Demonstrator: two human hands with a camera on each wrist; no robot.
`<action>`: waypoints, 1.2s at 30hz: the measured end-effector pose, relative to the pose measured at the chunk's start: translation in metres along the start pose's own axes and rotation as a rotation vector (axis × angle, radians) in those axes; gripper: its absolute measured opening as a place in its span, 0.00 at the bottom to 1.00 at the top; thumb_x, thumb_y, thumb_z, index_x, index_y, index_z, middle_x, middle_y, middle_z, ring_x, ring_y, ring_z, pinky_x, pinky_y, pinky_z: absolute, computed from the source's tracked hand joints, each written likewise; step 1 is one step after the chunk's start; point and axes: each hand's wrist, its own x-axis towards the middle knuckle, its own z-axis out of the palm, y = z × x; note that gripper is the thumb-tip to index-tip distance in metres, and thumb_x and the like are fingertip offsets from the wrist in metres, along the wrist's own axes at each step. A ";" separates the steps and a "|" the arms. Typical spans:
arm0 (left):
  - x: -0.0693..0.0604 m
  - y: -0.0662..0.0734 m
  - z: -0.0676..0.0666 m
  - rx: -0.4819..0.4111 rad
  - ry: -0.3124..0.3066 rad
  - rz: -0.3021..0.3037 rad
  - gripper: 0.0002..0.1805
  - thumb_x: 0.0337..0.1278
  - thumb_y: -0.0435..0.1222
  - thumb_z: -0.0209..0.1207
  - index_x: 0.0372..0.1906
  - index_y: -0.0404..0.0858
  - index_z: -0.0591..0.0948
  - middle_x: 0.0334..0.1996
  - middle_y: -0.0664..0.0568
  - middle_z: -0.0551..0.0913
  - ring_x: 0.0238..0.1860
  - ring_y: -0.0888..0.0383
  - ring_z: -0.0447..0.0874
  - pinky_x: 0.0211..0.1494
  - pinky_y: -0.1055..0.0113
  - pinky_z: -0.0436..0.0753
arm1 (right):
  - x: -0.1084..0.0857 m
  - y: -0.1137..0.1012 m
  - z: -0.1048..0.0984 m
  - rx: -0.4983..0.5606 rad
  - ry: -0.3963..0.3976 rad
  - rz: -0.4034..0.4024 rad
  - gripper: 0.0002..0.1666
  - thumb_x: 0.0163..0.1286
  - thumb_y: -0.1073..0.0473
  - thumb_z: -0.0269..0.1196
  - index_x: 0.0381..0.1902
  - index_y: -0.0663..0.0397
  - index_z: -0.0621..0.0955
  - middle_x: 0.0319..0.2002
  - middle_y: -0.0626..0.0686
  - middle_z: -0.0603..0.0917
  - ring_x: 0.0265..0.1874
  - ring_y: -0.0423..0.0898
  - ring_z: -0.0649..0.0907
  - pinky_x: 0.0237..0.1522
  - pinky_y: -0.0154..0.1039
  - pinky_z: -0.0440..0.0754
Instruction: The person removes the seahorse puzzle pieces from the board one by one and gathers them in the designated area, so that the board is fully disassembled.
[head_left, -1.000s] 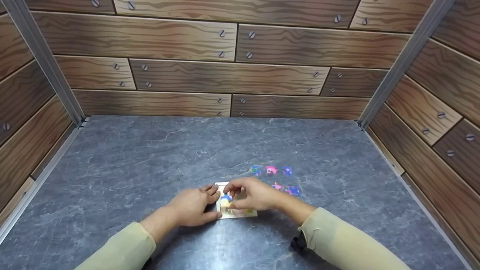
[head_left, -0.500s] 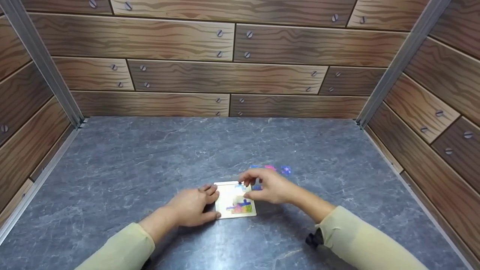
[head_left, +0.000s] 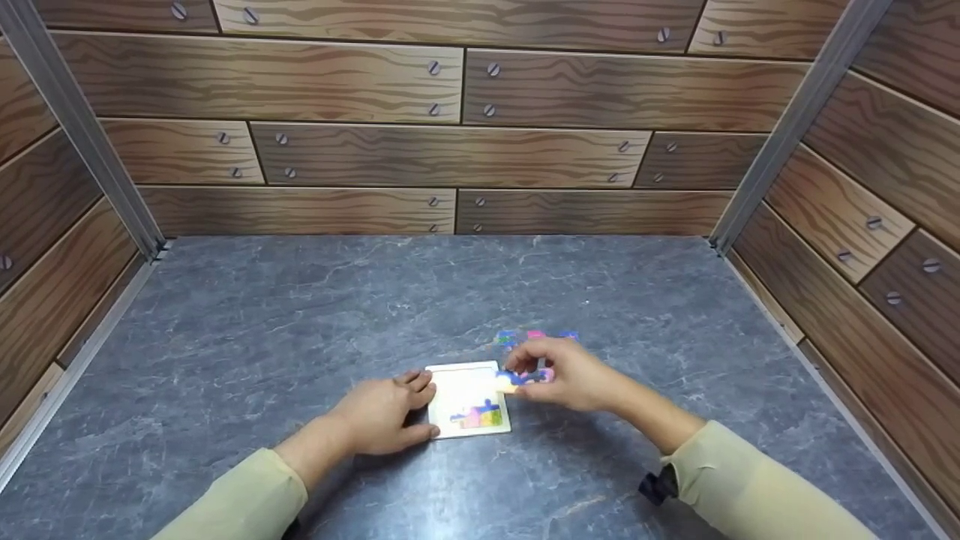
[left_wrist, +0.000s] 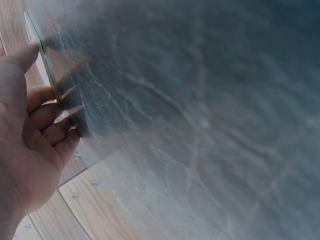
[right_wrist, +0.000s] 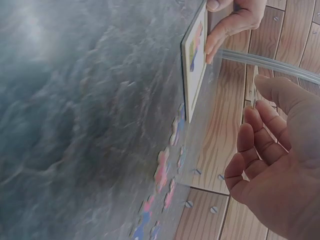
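Observation:
A pale square puzzle tray (head_left: 457, 386) lies on the grey marbled table in front of me. Joined puzzle pieces (head_left: 480, 415), pink, blue and green, fill part of its near right side. Fingertips and thumb of my left hand (head_left: 386, 412) rest along the tray's left edge; the left wrist view shows them against the tray's rim (left_wrist: 47, 65). My right hand (head_left: 566, 375) pinches a yellow and blue puzzle piece (head_left: 508, 381) between thumb and fingertips, above the tray's right edge. The right wrist view shows that piece (right_wrist: 254, 87) thin and edge-on.
Several loose pieces lie right of the tray, among them a pink puzzle piece (right_wrist: 162, 170) and a blue puzzle piece (head_left: 568, 335). My right hand partly covers them in the head view. Wood-patterned walls (head_left: 360, 154) enclose the table's back and sides.
My right hand has moved right, from over the tray's left part to its right edge, carrying the yellow and blue puzzle piece. My left hand stays on the tray's edge.

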 end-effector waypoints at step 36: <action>0.001 -0.001 0.000 -0.033 -0.004 -0.011 0.38 0.74 0.57 0.61 0.76 0.37 0.75 0.76 0.39 0.71 0.76 0.40 0.69 0.69 0.42 0.77 | -0.035 0.025 0.013 -0.064 -0.027 0.029 0.13 0.64 0.60 0.78 0.45 0.49 0.88 0.43 0.45 0.89 0.44 0.45 0.88 0.52 0.45 0.87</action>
